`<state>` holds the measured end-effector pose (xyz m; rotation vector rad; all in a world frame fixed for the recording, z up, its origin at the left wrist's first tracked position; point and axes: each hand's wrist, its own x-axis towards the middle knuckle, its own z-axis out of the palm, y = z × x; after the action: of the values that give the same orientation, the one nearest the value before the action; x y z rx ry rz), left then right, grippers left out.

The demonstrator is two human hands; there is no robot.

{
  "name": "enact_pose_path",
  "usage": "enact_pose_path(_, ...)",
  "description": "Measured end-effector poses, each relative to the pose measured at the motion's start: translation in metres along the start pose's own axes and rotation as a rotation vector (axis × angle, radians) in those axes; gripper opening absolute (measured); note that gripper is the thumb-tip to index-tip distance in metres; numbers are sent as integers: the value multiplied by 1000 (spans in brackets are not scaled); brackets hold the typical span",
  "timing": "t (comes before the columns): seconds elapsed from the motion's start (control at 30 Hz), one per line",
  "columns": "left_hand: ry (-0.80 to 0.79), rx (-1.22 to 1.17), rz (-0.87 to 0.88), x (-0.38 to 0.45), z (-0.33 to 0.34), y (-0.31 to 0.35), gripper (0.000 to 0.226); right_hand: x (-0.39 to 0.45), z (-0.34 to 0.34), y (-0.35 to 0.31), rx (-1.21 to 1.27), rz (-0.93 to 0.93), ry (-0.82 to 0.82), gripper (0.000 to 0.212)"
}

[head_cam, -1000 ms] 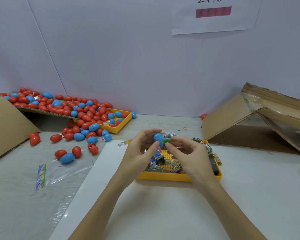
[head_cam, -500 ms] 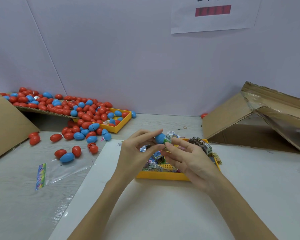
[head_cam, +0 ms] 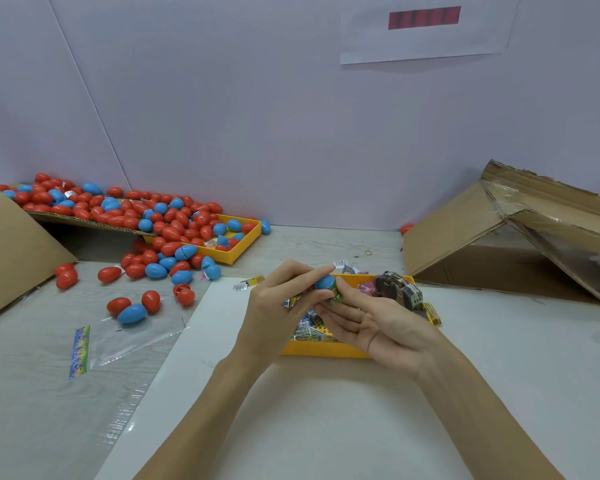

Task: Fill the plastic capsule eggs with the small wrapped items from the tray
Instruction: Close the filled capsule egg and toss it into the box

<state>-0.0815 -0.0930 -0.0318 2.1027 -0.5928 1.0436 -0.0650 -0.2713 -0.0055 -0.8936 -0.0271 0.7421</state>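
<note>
My left hand [head_cam: 278, 306] pinches a blue capsule egg half [head_cam: 324, 282] between thumb and fingers, above the yellow tray [head_cam: 326, 349] of small wrapped items. A green wrapped item [head_cam: 336, 294] sticks out of the egg's open end. My right hand [head_cam: 378, 320] lies palm up beside it, fingers nearly straight, with its thumb tip pressing against the green item. Several wrapped items [head_cam: 309, 332] lie in the tray under my hands, partly hidden.
A heap of red and blue eggs [head_cam: 136, 216] spills from a cardboard flap and a second yellow tray [head_cam: 238, 249] at the back left. Loose eggs [head_cam: 132, 308] and a clear plastic bag [head_cam: 125, 337] lie left. A cardboard box [head_cam: 520, 237] lies on its side at right.
My right hand has turned palm up and its fingers have straightened; the green item now sits at the egg's mouth. Both hands stay above the tray.
</note>
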Motion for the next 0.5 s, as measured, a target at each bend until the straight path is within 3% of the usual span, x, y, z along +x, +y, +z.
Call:
enact_pose_path(0.3, 11, -26, -14, -4, 6, -1, 30, -1, 6, 2, 143, 61, 3, 27)
enact_pose_path(0.5, 20, -53, -79, -3, 7, 3, 27, -3, 11, 4, 280, 93, 30, 47)
